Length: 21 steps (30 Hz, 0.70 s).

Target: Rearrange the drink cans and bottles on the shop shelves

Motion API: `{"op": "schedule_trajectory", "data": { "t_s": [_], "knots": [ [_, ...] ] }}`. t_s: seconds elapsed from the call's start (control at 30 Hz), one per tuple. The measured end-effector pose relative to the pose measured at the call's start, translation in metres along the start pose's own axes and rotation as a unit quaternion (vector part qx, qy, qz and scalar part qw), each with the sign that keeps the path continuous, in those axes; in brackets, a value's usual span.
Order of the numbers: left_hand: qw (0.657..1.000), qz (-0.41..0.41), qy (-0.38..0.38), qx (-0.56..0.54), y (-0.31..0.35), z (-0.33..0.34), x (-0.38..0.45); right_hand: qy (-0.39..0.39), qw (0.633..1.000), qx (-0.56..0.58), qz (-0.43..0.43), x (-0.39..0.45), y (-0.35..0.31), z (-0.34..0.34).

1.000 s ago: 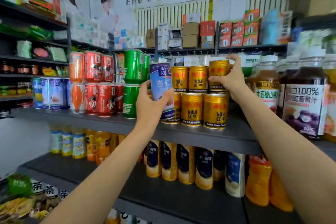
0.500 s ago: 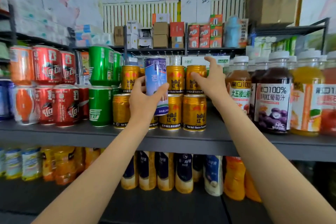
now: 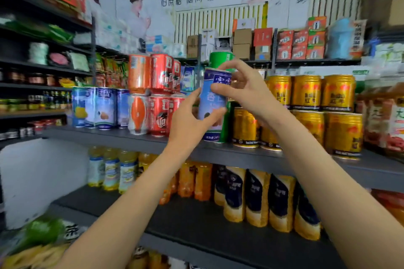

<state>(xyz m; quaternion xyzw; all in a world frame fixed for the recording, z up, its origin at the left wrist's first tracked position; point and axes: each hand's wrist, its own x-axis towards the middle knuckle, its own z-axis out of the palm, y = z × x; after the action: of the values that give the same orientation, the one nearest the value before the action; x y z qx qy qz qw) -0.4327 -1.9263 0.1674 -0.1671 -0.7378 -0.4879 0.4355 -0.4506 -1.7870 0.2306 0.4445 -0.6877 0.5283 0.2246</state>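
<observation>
- Head view, the hands: we see the left hand gripping the tall blue can low on its body, thumb in front and fingers wrapped behind. The right hand, which half a second ago rested on an upper gold can, has come across to the blue can and now pinches its upper part between thumb and curled fingers. So both hands grasp the same can.
- Head view, the can: we hold it upright in the air in front of the middle shelf, ahead of the green cans and just left of the stacked gold cans. Its base looks clear of the shelf board, though motion blur keeps us from being sure.
- Head view, the framing: our gaze has swung left since the earlier pictures, bringing the row of matching blue cans at the shelf's left end into view, beside the red cans.
- What this means, in our judgement: the gold stack seems settled, and the two-handed hold suggests we are turning or passing the stray blue can before carrying it to its like at the left. That placing is not yet done.
- A risk we note: the way there runs close past the two-high red stack, which a careless elbow could topple.
</observation>
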Motion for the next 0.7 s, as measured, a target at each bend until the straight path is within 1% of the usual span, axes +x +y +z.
{"op": "schedule_trajectory", "data": {
  "t_s": [0.07,0.13,0.17,0.23,0.3,0.37,0.47,0.53,0.63,0.7],
  "knots": [
    [0.999,0.014,-0.03,0.001,-0.011,-0.036,0.005,0.038,0.999,0.027,-0.004,0.012,-0.002,0.035],
    [0.999,0.026,-0.047,0.004,-0.027,-0.075,0.007,0.071,0.995,0.071,0.019,0.025,-0.003,0.07],
    [0.998,0.03,-0.044,0.014,-0.037,-0.095,0.007,0.081,0.993,0.084,0.03,0.031,-0.004,0.086],
    [0.999,0.012,-0.018,0.04,-0.067,-0.138,0.006,0.094,0.991,0.086,0.041,0.043,-0.004,0.118],
    [0.996,-0.021,0.02,0.083,-0.1,-0.175,0.009,0.1,0.993,0.054,0.035,0.051,-0.004,0.149],
    [0.989,-0.041,0.027,0.143,-0.127,-0.206,0.012,0.097,0.995,0.001,0.027,0.059,-0.001,0.182],
    [0.974,-0.034,-0.02,0.223,-0.154,-0.238,0.015,0.074,0.995,-0.064,0.009,0.074,0.003,0.231],
    [0.966,-0.027,-0.038,0.253,-0.165,-0.252,0.019,0.071,0.992,-0.106,-0.006,0.087,0.009,0.26],
    [0.962,-0.045,-0.047,0.265,-0.182,-0.265,0.027,0.072,0.984,-0.165,-0.013,0.109,0.023,0.296],
    [0.962,-0.055,-0.067,0.26,-0.194,-0.268,0.032,0.083,0.973,-0.214,-0.016,0.121,0.034,0.313]
  ]
}}
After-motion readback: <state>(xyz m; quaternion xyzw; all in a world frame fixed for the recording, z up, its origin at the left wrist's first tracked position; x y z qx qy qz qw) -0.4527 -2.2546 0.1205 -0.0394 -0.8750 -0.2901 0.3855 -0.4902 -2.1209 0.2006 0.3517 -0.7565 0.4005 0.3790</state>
